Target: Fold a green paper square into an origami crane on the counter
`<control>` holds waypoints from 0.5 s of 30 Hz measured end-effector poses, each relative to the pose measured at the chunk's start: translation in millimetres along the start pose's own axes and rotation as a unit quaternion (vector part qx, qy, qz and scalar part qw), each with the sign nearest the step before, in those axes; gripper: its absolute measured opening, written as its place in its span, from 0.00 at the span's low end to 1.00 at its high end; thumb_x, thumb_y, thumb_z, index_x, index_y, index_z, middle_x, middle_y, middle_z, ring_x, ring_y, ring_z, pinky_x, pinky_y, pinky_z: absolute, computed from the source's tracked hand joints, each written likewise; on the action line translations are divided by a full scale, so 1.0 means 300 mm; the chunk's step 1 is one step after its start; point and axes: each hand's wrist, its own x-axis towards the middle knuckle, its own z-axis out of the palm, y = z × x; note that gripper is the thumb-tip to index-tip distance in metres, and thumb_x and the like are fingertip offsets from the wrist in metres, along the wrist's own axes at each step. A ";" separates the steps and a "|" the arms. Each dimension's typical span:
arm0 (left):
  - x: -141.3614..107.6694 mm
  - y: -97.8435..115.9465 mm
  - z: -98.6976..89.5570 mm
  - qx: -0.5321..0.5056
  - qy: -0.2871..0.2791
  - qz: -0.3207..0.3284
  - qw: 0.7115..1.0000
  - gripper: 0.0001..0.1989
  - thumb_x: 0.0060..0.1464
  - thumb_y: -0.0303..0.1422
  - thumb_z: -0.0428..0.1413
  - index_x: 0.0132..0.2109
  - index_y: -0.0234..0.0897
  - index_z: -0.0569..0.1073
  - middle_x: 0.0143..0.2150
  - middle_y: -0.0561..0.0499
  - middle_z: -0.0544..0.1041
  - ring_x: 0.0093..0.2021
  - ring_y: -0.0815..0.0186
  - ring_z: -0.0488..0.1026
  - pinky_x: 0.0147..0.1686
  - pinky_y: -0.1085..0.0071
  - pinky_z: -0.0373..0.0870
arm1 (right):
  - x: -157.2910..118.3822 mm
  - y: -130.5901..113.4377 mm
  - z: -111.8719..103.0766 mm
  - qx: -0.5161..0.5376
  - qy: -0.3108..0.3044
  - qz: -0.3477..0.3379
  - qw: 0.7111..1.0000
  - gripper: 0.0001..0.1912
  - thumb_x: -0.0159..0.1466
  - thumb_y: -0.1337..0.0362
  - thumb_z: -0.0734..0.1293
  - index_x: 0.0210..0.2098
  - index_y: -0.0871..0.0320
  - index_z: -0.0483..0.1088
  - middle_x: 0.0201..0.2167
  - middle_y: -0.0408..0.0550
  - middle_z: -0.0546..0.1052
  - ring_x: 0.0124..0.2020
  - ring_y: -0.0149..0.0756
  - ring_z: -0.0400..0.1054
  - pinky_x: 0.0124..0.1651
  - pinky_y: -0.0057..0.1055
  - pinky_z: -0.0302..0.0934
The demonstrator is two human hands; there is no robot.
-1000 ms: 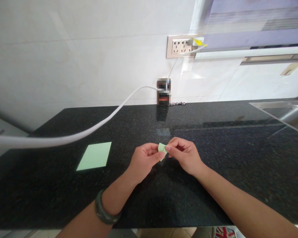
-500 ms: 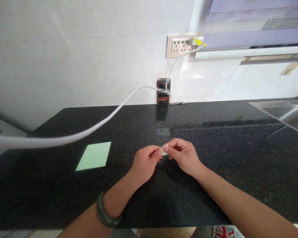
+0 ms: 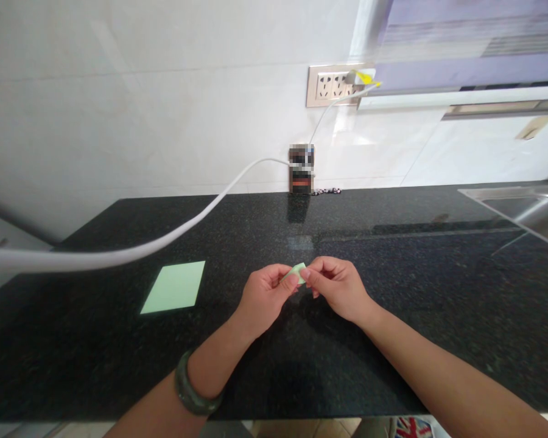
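Observation:
Between my two hands is a small folded piece of pale green paper [image 3: 298,268], held just above the dark speckled counter [image 3: 301,377]. My left hand [image 3: 267,296] pinches its left side between thumb and fingers. At its right edge, my right hand [image 3: 340,286] grips it with the thumb on the near face. My fingers cover much of the paper, so its exact folds are hidden. A flat sheet of pale green paper [image 3: 173,288] lies on the counter to the left of my hands.
A phone-like upright object [image 3: 301,170], blurred out, leans against the tiled wall. A white cable [image 3: 182,230] runs from it across the left foreground. Behind it is a wall socket [image 3: 326,87] with a plug. A steel sink [image 3: 534,210] is set in at the right.
The folded paper has turned in my fingers and more of it shows above my left thumb. My hands have hardly moved.

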 end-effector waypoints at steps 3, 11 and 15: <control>0.002 0.003 0.004 -0.066 0.002 -0.029 0.997 0.11 0.47 0.37 0.56 0.35 0.34 0.73 0.29 0.50 0.75 0.29 0.69 0.71 0.32 0.72 0.68 | 0.000 0.000 0.000 0.014 -0.014 0.001 1.000 0.13 0.57 0.57 0.64 0.22 0.60 0.67 0.16 0.41 0.68 0.16 0.24 0.59 0.20 0.24 0.54; 0.011 -0.008 -0.013 -0.212 -0.089 -0.119 0.966 0.12 0.51 0.39 0.52 0.28 0.33 0.68 0.22 0.52 0.72 0.22 0.73 0.68 0.25 0.75 0.64 | -0.003 -0.004 0.011 0.143 -0.064 0.000 0.988 0.09 0.54 0.61 0.68 0.31 0.60 0.70 0.22 0.42 0.71 0.21 0.26 0.63 0.26 0.26 0.59; 0.010 -0.011 -0.012 -0.208 -0.097 -0.119 0.966 0.12 0.52 0.38 0.51 0.28 0.33 0.67 0.22 0.52 0.71 0.22 0.73 0.67 0.26 0.75 0.64 | -0.004 -0.005 0.019 0.161 -0.058 0.005 0.985 0.08 0.51 0.64 0.70 0.29 0.60 0.69 0.22 0.41 0.72 0.21 0.25 0.63 0.25 0.24 0.59</control>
